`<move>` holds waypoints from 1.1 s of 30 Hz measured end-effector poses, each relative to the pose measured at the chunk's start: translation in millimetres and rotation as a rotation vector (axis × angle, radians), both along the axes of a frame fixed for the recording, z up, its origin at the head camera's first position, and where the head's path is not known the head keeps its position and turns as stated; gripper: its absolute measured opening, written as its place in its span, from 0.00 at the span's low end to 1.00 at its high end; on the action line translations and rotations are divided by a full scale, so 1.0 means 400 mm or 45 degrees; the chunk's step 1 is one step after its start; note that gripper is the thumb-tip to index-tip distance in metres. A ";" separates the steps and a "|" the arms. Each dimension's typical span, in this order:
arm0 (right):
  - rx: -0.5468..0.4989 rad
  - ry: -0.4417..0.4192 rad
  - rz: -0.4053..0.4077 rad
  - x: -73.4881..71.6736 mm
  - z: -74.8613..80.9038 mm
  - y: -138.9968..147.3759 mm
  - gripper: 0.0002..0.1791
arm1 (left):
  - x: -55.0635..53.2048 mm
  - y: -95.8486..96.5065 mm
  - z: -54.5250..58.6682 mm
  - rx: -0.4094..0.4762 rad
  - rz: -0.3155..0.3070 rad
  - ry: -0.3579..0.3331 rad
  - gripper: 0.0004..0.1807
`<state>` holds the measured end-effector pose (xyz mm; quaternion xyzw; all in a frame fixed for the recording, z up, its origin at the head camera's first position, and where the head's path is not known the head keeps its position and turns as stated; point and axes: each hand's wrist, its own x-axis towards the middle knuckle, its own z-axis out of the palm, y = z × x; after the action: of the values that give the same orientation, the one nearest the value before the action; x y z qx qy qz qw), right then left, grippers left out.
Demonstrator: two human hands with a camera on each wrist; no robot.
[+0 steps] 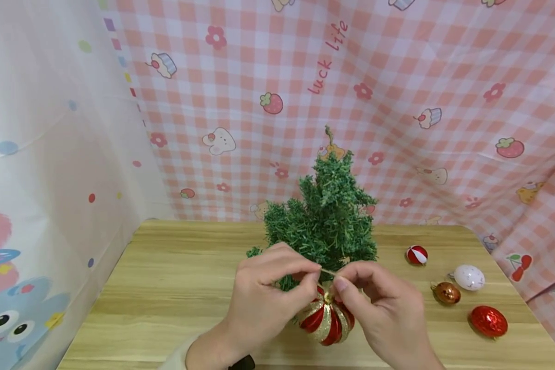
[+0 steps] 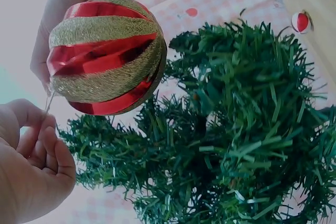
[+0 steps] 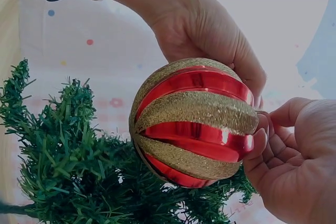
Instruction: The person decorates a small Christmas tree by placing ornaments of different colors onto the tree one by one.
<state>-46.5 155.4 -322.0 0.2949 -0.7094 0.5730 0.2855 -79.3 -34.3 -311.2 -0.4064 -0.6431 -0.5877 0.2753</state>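
A large red and gold striped Christmas ball [image 1: 327, 321] hangs below both hands, its glittery gold bands alternating with shiny red ones. My left hand [image 1: 273, 295] pinches one side of the ball's thin gold hanging string [image 1: 327, 272] between thumb and forefinger. On the other side, my right hand [image 1: 384, 303] pinches the same string near the ball's cap. Directly behind the ball stands a small green artificial Christmas tree [image 1: 328, 216], its lower part hidden by the hands. In the right wrist view the ball [image 3: 194, 124] hides part of the tree [image 3: 63, 140].
Several smaller ornaments lie on the wooden table [image 1: 176, 267] at the right: a red and white ball [image 1: 417, 255], a white speckled one [image 1: 469, 277], a brown one [image 1: 447, 293] and a red oval one [image 1: 488, 322]. A pink checked cloth [image 1: 240, 169] hangs behind the table.
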 end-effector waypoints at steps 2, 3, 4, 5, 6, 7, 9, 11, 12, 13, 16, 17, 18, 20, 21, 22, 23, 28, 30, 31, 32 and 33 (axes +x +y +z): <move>0.037 0.000 -0.053 -0.006 0.004 -0.002 0.17 | -0.007 0.000 0.003 -0.001 0.015 0.000 0.12; 0.050 0.002 -0.069 -0.010 0.006 -0.003 0.17 | -0.010 -0.001 0.004 0.000 0.022 -0.001 0.12; 0.061 0.007 -0.082 -0.014 0.008 -0.005 0.17 | -0.014 -0.001 0.005 0.002 0.027 -0.001 0.12; 0.072 0.009 -0.100 -0.017 0.010 -0.006 0.17 | -0.018 -0.001 0.006 0.004 0.034 0.005 0.12; 0.084 0.008 -0.118 -0.020 0.012 -0.007 0.17 | -0.022 -0.001 0.006 0.004 0.042 0.009 0.12; 0.090 0.006 -0.136 -0.023 0.014 -0.008 0.17 | -0.026 -0.001 0.006 0.004 0.044 0.012 0.12; 0.096 0.027 -0.167 -0.029 0.015 -0.011 0.17 | -0.033 -0.002 0.006 -0.003 0.047 0.015 0.12; 0.104 0.050 -0.195 -0.033 0.016 -0.013 0.17 | -0.039 -0.002 0.005 -0.016 0.051 0.018 0.12; 0.111 0.066 -0.209 -0.035 0.017 -0.015 0.17 | -0.041 -0.002 0.004 -0.023 0.056 0.017 0.12; 0.116 0.082 -0.220 -0.038 0.017 -0.016 0.16 | -0.043 -0.002 0.004 -0.028 0.063 0.016 0.12; 0.134 0.125 -0.252 -0.044 0.018 -0.019 0.15 | -0.050 -0.001 0.002 -0.040 0.086 0.004 0.11; 0.143 0.140 -0.276 -0.045 0.018 -0.020 0.15 | -0.052 -0.001 0.001 -0.043 0.093 0.000 0.11; 0.153 0.155 -0.298 -0.047 0.018 -0.021 0.14 | -0.054 -0.001 0.000 -0.045 0.098 -0.010 0.11; 0.178 0.196 -0.341 -0.051 0.018 -0.022 0.12 | -0.057 0.000 -0.002 -0.051 0.106 -0.026 0.11; 0.196 0.220 -0.366 -0.053 0.017 -0.022 0.11 | -0.058 0.000 -0.003 -0.054 0.110 -0.029 0.11; 0.215 0.243 -0.385 -0.055 0.016 -0.023 0.09 | -0.059 0.000 -0.004 -0.056 0.114 -0.030 0.11; 0.230 0.273 -0.405 -0.057 0.014 -0.024 0.08 | -0.061 0.001 -0.005 -0.057 0.118 -0.032 0.11; 0.317 0.331 -0.474 -0.062 0.006 -0.024 0.12 | -0.067 0.004 -0.011 -0.060 0.135 -0.009 0.10; 0.341 0.341 -0.504 -0.063 0.001 -0.024 0.15 | -0.069 0.006 -0.015 -0.066 0.152 0.009 0.10; 0.350 0.344 -0.514 -0.064 -0.002 -0.025 0.17 | -0.069 0.006 -0.016 -0.070 0.162 0.019 0.10; 0.355 0.348 -0.522 -0.065 -0.005 -0.025 0.18 | -0.070 0.007 -0.018 -0.074 0.174 0.030 0.10; 0.356 0.351 -0.525 -0.065 -0.007 -0.025 0.19 | -0.070 0.007 -0.020 -0.079 0.186 0.039 0.10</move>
<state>-72.7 145.2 -324.9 0.2560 -0.7809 0.3540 0.4464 -107.1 -31.5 -319.0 -0.3758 -0.6847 -0.5395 0.3145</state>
